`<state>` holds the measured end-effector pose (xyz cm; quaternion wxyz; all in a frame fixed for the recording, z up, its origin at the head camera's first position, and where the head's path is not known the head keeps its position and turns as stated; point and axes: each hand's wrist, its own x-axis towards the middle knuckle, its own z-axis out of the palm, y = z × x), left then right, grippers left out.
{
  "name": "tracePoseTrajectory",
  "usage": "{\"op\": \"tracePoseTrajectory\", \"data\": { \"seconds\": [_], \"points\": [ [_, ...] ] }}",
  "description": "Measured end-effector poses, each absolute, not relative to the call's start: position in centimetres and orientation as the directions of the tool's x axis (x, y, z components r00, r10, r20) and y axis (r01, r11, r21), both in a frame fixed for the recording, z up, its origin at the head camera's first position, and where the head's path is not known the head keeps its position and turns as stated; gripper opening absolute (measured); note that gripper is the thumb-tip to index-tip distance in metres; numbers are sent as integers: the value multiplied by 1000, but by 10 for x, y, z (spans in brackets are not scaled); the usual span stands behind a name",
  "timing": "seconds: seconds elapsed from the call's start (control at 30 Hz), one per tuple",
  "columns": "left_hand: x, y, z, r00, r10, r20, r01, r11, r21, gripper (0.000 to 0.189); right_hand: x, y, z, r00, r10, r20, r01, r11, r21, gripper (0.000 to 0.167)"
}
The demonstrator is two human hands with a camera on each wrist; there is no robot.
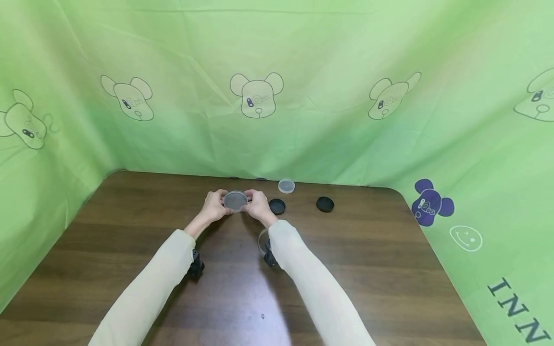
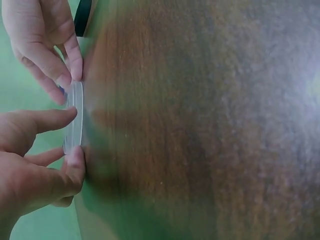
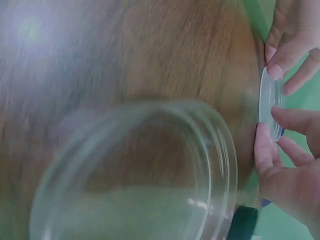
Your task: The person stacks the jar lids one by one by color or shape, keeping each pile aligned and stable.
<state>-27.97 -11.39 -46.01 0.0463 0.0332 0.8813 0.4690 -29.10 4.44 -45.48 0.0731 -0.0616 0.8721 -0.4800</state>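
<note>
A shallow clear round dish (image 1: 235,201), like a petri dish, is held between both hands toward the far side of the table. My left hand (image 1: 212,206) pinches its left edge, and my right hand (image 1: 258,205) grips the right edge. Seen edge-on in the left wrist view, the dish (image 2: 75,120) shows stacked rims, with thumbs and fingertips of both hands on them. A second clear round dish (image 1: 261,241) sits by the right wrist, partly hidden by the sleeve and wrist camera; it looms blurred in the right wrist view.
Right of the hands are a black round lid-like piece (image 1: 277,206), another black one (image 1: 325,204), and a clear round piece (image 1: 286,186) near the back edge. The brown wooden table (image 1: 368,288) meets a green printed curtain (image 1: 303,134) behind and at both sides.
</note>
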Motion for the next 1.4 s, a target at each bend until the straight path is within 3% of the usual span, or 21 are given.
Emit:
{"op": "tracePoseTrajectory", "data": {
  "seconds": [0.23, 0.67, 1.4],
  "points": [
    [-279, -113, -462, -997, 58, -49, -15, 488, 873, 67, -291, 45, -455, -985, -145, -91, 4, 508, -861, 48],
    [-274, -116, -458, -998, 50, -49, -21, 454, 891, 64, -292, 47, -452, -977, -193, -95, -18, 515, -857, 50],
    [-270, -102, -447, -998, 64, -23, 6, 415, 910, 64, -280, 63, -433, -987, -136, -83, 1, 512, -859, 52]
  ]
}}
